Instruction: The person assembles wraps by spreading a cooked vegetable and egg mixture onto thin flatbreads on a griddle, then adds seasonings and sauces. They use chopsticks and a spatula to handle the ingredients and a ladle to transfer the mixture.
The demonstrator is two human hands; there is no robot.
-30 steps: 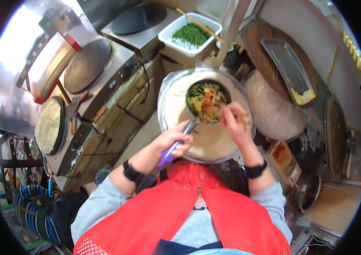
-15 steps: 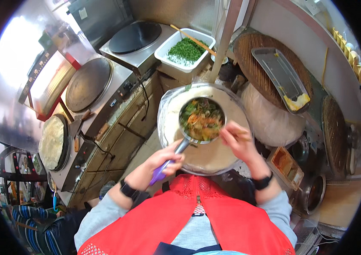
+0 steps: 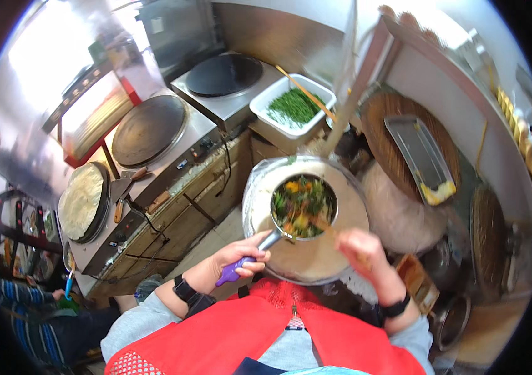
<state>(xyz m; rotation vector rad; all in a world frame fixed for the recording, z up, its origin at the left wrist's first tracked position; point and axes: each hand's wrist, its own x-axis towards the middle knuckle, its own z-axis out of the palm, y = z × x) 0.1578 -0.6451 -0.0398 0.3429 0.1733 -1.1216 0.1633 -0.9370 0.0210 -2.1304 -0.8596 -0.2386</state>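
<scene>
My left hand is wrapped round the purple-sleeved handle of a small steel saucepan. Inside the pan lies a mix of chopped green leaves and orange shreds. The pan is over a wide, plastic-lined tub of pale beige batter. At the pan's right edge, my right hand is closed on a thin wooden-looking utensil, which reaches into the vegetables. Motion blurs this hand, so the utensil's exact kind does not show.
Griddles stand at the left, one with a pale flatbread and a scraper beside it. Behind the tub is a white tray of chopped greens. To the right, a metal tray rests on a round woven lid. Another person's striped sleeve shows lower left.
The view has shifted, so the surroundings sit lower. My right hand has drawn a little away from the pan's rim, and the vegetables are rearranged. My left hand keeps its hold.
</scene>
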